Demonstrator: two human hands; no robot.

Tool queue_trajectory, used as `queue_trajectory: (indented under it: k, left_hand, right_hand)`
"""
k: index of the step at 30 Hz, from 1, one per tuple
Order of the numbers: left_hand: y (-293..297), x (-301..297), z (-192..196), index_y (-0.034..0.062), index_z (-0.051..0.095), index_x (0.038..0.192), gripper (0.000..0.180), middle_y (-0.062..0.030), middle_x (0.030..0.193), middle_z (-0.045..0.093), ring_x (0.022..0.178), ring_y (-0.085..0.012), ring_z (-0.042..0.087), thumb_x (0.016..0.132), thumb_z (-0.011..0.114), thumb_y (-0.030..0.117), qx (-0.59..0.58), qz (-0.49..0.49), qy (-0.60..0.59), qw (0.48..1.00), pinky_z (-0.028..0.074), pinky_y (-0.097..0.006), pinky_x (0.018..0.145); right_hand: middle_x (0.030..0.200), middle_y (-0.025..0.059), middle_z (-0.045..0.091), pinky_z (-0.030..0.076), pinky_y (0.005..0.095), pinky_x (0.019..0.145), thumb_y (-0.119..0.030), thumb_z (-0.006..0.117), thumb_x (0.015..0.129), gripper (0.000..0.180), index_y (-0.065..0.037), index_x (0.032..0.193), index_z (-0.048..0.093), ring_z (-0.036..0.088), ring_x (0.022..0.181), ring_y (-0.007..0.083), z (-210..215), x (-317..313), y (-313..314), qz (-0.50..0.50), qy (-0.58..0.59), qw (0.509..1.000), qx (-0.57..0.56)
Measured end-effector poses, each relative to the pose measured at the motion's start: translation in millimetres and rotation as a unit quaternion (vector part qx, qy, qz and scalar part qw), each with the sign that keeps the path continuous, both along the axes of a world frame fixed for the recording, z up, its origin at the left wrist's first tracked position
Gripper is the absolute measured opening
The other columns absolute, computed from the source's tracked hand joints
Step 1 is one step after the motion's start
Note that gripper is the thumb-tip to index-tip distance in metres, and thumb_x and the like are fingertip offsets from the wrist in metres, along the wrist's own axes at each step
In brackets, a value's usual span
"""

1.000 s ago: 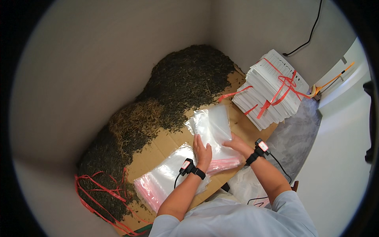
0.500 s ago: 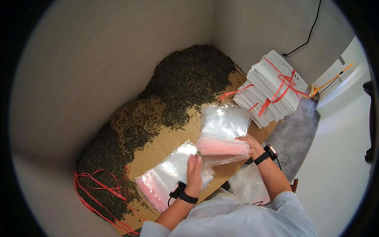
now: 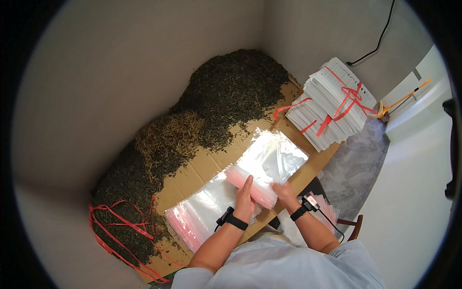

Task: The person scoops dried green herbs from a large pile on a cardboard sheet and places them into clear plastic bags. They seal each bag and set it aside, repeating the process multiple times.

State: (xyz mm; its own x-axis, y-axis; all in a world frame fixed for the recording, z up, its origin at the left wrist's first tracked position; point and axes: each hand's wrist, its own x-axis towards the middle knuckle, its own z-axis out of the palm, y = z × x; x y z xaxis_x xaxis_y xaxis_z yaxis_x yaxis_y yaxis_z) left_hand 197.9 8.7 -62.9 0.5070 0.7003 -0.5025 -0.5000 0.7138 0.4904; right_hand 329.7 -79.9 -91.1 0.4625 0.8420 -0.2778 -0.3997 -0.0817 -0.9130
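Note:
A stack of clear zip bags (image 3: 274, 156) with pink closure edges lies tilted on the cardboard, its pink edge toward me. My right hand (image 3: 285, 195) grips the near right corner of that edge. At its left end, my left hand (image 3: 244, 204) is closed on the pink edge with the thumb extended on top; its other fingers are mostly hidden. A second stack of clear bags (image 3: 199, 212) with a pink edge lies to the left, partly behind my left wrist.
Dark dried leaves (image 3: 236, 91) are heaped along the wall, with a browner patch (image 3: 171, 137). Red ribbon (image 3: 115, 226) lies at the left. A tied stack of white printed sheets (image 3: 332, 106) stands at the far right. More pink-edged bags (image 3: 328, 209) rest by a wooden chair arm (image 3: 355, 227).
The held bag stack has turned and come down beside the left stack. My right hand has moved left and nearer me; my left hand has moved right onto the pink edge.

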Motion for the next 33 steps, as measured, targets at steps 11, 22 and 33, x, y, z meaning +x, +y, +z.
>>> queue_trajectory:
  k: [11,22,33]
  left_hand:
    - [24.0,-12.0,5.5,-0.0047,0.054,0.114,0.034,-0.0083,0.108,0.061,0.097,-0.0138,0.056,0.082,0.063,0.004,0.277,-0.044,0.199,0.939,0.044,-0.027,0.085]
    - [52.8,-16.9,22.1,0.0012,0.058,0.114,0.027,-0.0146,0.116,0.057,0.107,-0.0236,0.055,0.090,0.049,0.011,0.596,-0.151,0.055,0.787,0.047,-0.032,0.090]
    - [40.7,-1.9,-17.1,-0.0027,0.056,0.110,0.033,-0.0131,0.107,0.061,0.098,-0.0242,0.060,0.094,0.044,0.024,0.093,-0.222,-0.094,0.966,0.048,-0.035,0.088]
  right_hand:
    - [0.116,0.0142,0.058,0.042,0.0463,0.099,-0.007,0.063,0.082,0.045,0.002,0.123,0.047,0.055,0.109,0.0296,-33.1,46.8,2.0,-0.073,0.418,0.901,0.095]
    - [0.122,0.0087,0.056,0.039,0.0416,0.099,-0.013,0.068,0.077,0.051,-0.005,0.124,0.050,0.052,0.114,0.0247,-5.9,178.6,-22.7,0.019,0.220,0.953,0.208]
    - [0.105,0.0043,0.063,0.045,0.0303,0.085,-0.002,0.067,0.073,0.038,-0.001,0.111,0.060,0.058,0.096,0.0157,4.2,176.3,-35.9,0.025,-0.143,0.986,-0.084]
